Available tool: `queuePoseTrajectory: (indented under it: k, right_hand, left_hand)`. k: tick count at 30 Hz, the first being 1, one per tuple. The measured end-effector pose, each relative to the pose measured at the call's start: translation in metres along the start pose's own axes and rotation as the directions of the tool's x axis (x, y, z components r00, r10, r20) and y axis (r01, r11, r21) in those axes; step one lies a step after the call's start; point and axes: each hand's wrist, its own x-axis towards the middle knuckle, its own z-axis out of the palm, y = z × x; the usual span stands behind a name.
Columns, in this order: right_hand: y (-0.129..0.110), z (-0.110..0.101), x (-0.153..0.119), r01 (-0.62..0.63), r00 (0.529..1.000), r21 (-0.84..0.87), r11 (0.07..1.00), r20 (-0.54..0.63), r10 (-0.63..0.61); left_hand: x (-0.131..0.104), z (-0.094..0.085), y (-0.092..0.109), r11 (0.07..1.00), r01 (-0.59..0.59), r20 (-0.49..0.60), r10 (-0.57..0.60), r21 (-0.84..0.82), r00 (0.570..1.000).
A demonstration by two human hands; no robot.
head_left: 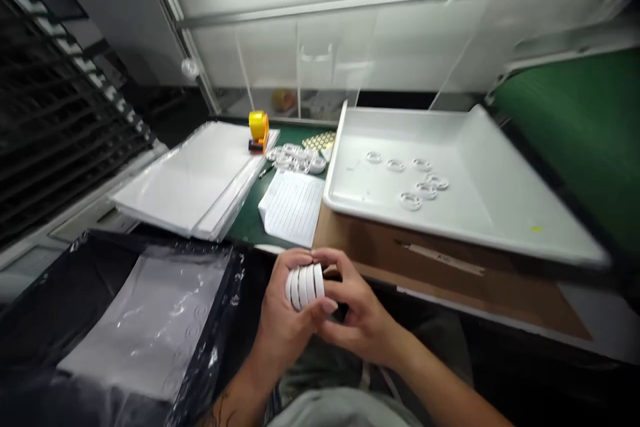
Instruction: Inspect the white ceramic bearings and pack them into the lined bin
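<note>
Rings (pixel 305 285) lie stacked between left fingers (pixel 295 258) and right fingers (pixel 341 291).

Lit from above, burning white across the top of the panel (pixel 390 40); glinting on plastic (pixel 150 320) at lower left, shadowed beneath the tray (pixel 470 147), near-black in the lower corners, smeared and stretched toward the edges.

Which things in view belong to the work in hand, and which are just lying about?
Likely in the work:
- stack of round white pieces, held by left hand and right hand
- loose white rings in the white tray
- white ring pile

Apparently lying about:
- tape dispenser
- lined paper
- pen
</note>
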Motion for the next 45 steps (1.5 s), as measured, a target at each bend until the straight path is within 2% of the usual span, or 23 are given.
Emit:
queuePoseTrajectory:
  k: [5, 9, 11, 13, 16, 17, 20, 26, 29, 36, 41, 45]
  right_hand:
    - [0.009, -0.014, 0.004, 0.138, 0.987, -0.216, 0.966, -0.056, -0.154]
    - [0.004, -0.025, 0.000, 0.235, 0.953, -0.370, 0.899, -0.097, -0.288]
    - [0.000, -0.031, -0.004, 0.265, 0.939, -0.398, 0.879, -0.101, -0.329]
    - [-0.005, -0.039, -0.008, 0.301, 0.928, -0.416, 0.858, -0.081, -0.365]
    - [-0.010, -0.053, -0.014, 0.361, 0.915, -0.415, 0.835, -0.015, -0.403]
    - [-0.011, -0.056, -0.016, 0.373, 0.914, -0.407, 0.834, 0.007, -0.406]
    - [-0.016, -0.062, -0.023, 0.358, 0.928, -0.374, 0.855, 0.043, -0.369]
    - [-0.020, -0.055, -0.033, 0.203, 0.977, -0.154, 0.967, -0.031, -0.210]
    - [-0.019, -0.055, -0.036, 0.188, 0.981, -0.089, 0.978, -0.029, -0.191]
    - [-0.017, -0.058, -0.039, 0.233, 0.971, -0.187, 0.954, 0.001, -0.237]
    - [-0.017, -0.059, -0.043, 0.155, 0.988, -0.129, 0.980, 0.007, -0.155]
    - [-0.017, -0.060, -0.046, 0.157, 0.988, -0.109, 0.982, 0.003, -0.158]
  left_hand:
    - [0.005, 0.022, -0.014, 1.000, 0.019, 0.033, -0.019, 0.003, 0.999]
    - [0.003, 0.038, -0.005, 0.986, 0.143, 0.055, -0.139, -0.089, 0.989]
    - [0.003, 0.041, 0.004, 0.971, 0.190, 0.117, -0.174, -0.144, 0.978]
    - [0.005, 0.040, 0.011, 0.946, 0.252, 0.225, -0.206, -0.202, 0.952]
    - [0.010, 0.035, 0.018, 0.900, 0.384, 0.417, -0.274, -0.206, 0.867]
    - [0.010, 0.034, 0.019, 0.896, 0.395, 0.440, -0.276, -0.204, 0.854]
    - [0.008, 0.036, 0.027, 0.899, 0.391, 0.437, -0.276, -0.198, 0.856]
    - [0.000, 0.042, 0.040, 0.908, 0.411, 0.404, -0.346, -0.084, 0.846]
    - [0.001, 0.040, 0.039, 0.904, 0.418, 0.452, -0.337, -0.088, 0.826]
    - [0.003, 0.044, 0.035, 0.898, 0.418, 0.460, -0.314, -0.141, 0.830]
    - [-0.002, 0.044, 0.036, 0.906, 0.411, 0.461, -0.323, -0.102, 0.827]
    - [-0.005, 0.044, 0.037, 0.903, 0.424, 0.460, -0.346, -0.074, 0.818]
